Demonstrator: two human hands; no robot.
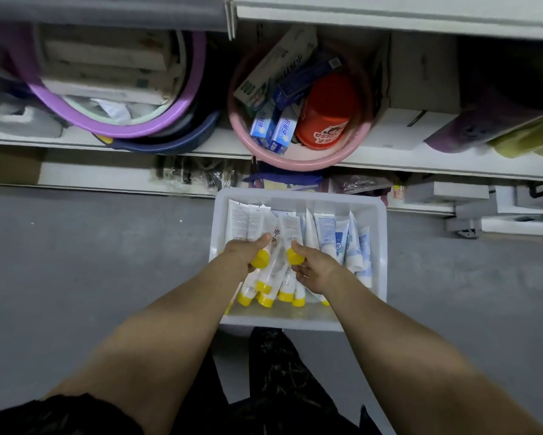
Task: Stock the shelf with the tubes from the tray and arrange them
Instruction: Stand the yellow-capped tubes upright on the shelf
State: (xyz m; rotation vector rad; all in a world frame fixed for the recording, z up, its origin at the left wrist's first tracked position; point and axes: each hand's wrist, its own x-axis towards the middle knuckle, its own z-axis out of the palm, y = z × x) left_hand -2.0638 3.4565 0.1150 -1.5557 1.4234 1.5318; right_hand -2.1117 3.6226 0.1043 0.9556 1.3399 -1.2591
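Bare forearms [157, 337], black short sleeve [60, 412], dark patterned trousers [282, 372]

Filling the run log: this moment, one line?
left hand grips yellow-capped tube | right hand grips second tube | tray on floor

Pink basin [295, 163] holds boxes [283, 133], red bucket [326, 117].

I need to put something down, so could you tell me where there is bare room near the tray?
Grey floor is bare left and right of the tray. Inside, only a strip along the near wall is free; the left hand and right hand grip yellow-capped tubes beyond. The shelf is crowded with purple basins and a pink basin.
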